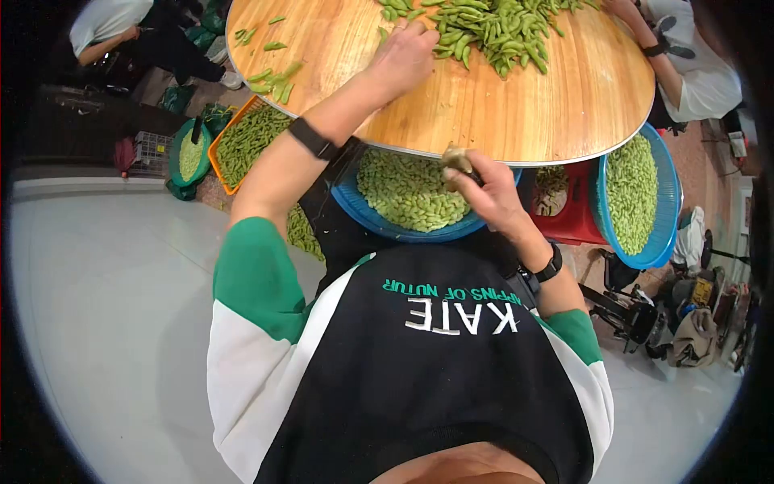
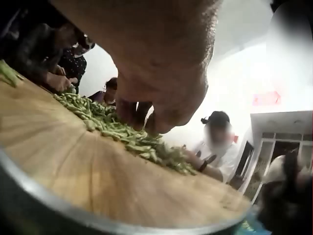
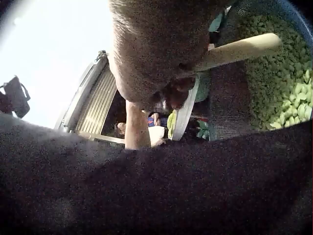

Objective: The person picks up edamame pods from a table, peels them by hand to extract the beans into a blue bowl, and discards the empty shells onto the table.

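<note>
My left hand (image 1: 403, 60) reaches over the round wooden table (image 1: 516, 121), next to loose green pods. In the left wrist view its fingers bend down at a pile of pods (image 2: 117, 127); I cannot tell whether they pinch one. Near the table's front edge, my right hand (image 1: 493, 198) is above the blue basket (image 1: 355, 198) of shelled green beans (image 1: 411, 194). It grips a pale rod-like handle (image 3: 239, 51), which sticks out over beans in the right wrist view. Beyond its thumb in the head view is a brownish lump (image 1: 455, 157).
A heap of pods (image 1: 500, 32) lies at the table's far side. Another blue basket (image 1: 669, 202) of beans is at the right, by a red stool (image 1: 576, 210). An orange crate (image 1: 216, 157) of pods stands at the left. Other people sit around the table.
</note>
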A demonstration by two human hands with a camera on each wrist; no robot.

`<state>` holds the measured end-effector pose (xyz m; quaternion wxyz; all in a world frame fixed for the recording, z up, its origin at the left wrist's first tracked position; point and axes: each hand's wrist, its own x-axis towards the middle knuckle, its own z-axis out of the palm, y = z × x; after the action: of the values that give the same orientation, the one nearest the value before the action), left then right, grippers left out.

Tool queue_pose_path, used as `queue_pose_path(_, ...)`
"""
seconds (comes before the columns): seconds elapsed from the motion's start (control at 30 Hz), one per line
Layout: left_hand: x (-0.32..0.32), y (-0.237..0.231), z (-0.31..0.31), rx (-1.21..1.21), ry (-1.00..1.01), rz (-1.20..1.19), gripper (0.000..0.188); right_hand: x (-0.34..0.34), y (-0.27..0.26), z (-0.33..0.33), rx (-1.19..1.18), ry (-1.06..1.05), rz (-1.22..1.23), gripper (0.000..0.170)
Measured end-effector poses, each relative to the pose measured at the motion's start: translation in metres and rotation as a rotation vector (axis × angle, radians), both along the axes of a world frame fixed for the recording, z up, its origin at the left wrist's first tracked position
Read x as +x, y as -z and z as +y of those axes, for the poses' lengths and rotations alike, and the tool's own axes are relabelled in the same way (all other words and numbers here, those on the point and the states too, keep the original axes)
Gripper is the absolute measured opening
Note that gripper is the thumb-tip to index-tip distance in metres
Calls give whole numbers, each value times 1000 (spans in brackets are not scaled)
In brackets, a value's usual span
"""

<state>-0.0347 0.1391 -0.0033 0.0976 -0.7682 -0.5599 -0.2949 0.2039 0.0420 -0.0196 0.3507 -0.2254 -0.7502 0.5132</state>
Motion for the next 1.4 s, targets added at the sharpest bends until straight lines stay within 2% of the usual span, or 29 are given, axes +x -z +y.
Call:
queue_pose_path(0.03, 2, 3, 8, 18, -38, 27, 14, 4, -8, 2, 3, 2, -2, 18)
queue_pose_path(0.07, 0, 7, 13, 20, -35, 26, 14, 11, -21, 4, -249, 7, -19, 21)
queue_pose_path(0.1, -2, 3, 13, -88, -76, -15, 16, 16, -28, 5, -503, 14, -34, 25)
queue_pose_path(0.13, -4, -2, 13, -198, -115, -54, 18, 18, -26, 9, -481, 9, 9, 34)
queue_pose_path(0.17, -5, -4, 9, -201, -108, -49, 18, 17, -25, 13, -484, 14, 14, 34)
queue_pose_path(0.23, 0, -22, -16, -407, -35, -475, 15, 13, -27, 22, -654, 77, 192, 35)
queue_pose_path(0.27, 5, -28, -29, -414, -35, -474, 15, 10, -31, 25, -679, 88, 212, 35)
queue_pose_path(0.33, 16, -38, -55, -668, 212, -1042, 14, 1, -32, 27, -741, 75, 293, 36)
queue_pose_path(0.37, 21, -40, -65, -674, 210, -1045, 14, -3, -33, 27, -796, 61, 374, 36)
queue_pose_path(0.43, 30, -42, -83, -873, 364, -1359, 10, -5, -35, 26, -814, 55, 374, 32)
queue_pose_path(0.5, 34, -43, -91, -916, 332, -1389, 11, -4, -32, 24, -914, -100, 416, 30)
queue_pose_path(0.57, 34, -39, -96, -995, 315, -1485, 10, -4, -33, 20, -908, -110, 427, 30)
queue_pose_path(0.67, 34, -37, -99, -979, 283, -1495, 11, -3, -33, 18, -943, -176, 440, 24)
queue_pose_path(0.73, 34, -36, -101, -958, 279, -1486, 12, -3, -32, 16, -931, -210, 481, 34)
queue_pose_path(0.77, 33, -35, -101, -932, 299, -1466, 12, -4, -32, 15, -933, -210, 479, 34)
queue_pose_path(0.83, 32, -32, -101, -905, 321, -1445, 12, -5, -35, 15, -857, -183, 410, 21)
queue_pose_path(1.03, 33, -31, -105, -745, 349, -1313, 11, -7, -41, 13, -852, -143, 407, 21)
queue_pose_path(1.1, 33, -33, -105, -887, 422, -1534, 11, -5, -40, 14, -900, -166, 429, 21)
queue_pose_path(1.13, 32, -31, -105, -888, 423, -1533, 11, -4, -39, 14, -949, -189, 454, 22)
queue_pose_path(1.2, 30, -26, -105, -1144, 567, -1849, 13, -1, -35, 15, -1003, -257, 506, 22)
queue_pose_path(1.23, 31, -24, -105, -1145, 569, -1847, 13, 0, -33, 15, -1058, -326, 558, 22)
queue_pose_path(1.3, 33, -22, -106, -1204, 563, -1950, 14, 1, -36, 16, -1143, -291, 575, 23)
queue_pose_path(1.37, 34, -15, -105, -1161, 534, -1848, 16, 1, -35, 16, -1230, -257, 594, 24)
queue_pose_path(1.4, 40, -15, -105, -826, 517, -1497, 16, 1, -33, 16, -1270, -252, 584, 25)
